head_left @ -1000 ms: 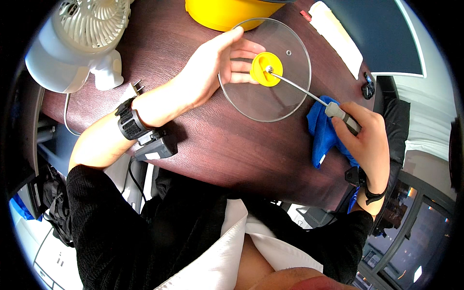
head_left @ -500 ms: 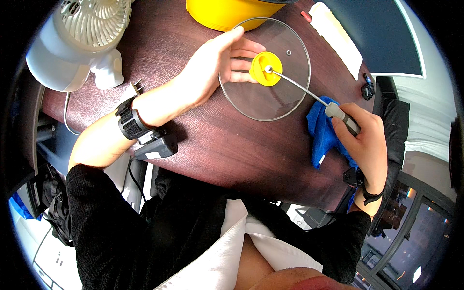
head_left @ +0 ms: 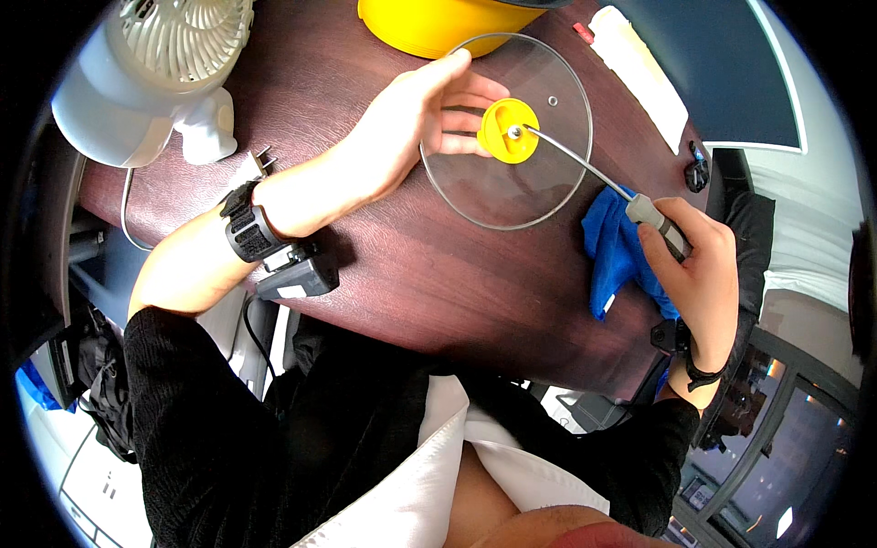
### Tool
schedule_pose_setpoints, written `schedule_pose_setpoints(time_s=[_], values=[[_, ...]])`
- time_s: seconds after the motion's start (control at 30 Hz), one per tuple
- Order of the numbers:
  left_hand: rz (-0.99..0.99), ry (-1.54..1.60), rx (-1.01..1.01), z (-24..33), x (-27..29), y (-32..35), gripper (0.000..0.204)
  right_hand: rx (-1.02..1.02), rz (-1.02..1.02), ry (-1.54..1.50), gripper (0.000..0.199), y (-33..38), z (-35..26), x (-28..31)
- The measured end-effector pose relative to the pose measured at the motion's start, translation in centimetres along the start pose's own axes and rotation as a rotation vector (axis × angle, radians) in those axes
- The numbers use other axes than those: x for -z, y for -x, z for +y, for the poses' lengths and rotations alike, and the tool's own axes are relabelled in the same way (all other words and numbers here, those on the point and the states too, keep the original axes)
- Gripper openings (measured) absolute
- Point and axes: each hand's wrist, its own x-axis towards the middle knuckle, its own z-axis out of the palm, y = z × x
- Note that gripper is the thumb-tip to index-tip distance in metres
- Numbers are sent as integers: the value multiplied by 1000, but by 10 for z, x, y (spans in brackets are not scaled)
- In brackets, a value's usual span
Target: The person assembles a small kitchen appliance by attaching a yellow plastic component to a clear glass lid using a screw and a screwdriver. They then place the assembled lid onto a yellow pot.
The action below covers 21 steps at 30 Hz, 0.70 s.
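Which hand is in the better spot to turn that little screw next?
Probably the right hand: it holds the screwdriver, with the tip close to the screw. The left hand, with no tool, is by the yellow knob on the glass lid.

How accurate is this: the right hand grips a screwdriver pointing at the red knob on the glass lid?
Not quite: the knob on the glass lid is yellow, not red, as the head view shows. The right hand does grip a screwdriver pointing there.
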Motion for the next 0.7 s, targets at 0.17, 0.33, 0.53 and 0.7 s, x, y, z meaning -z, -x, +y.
schedule_pose_setpoints(time_s=[0.17, 0.33, 0.53, 0.7], values=[[19, 18, 23, 0, -1, -1, 52, 7, 19, 23, 18, 2, -2, -6], [12, -7, 19, -2, 1, -1, 53, 7, -15, 19, 18, -1, -5, -1], [-25, -36, 52, 0, -1, 0, 54, 87, -12, 58, 15, -12, -3, 3], [-24, -48, 33, 0, -1, 1, 54, 62, -43, 4, 12, -17, -1, 8]])
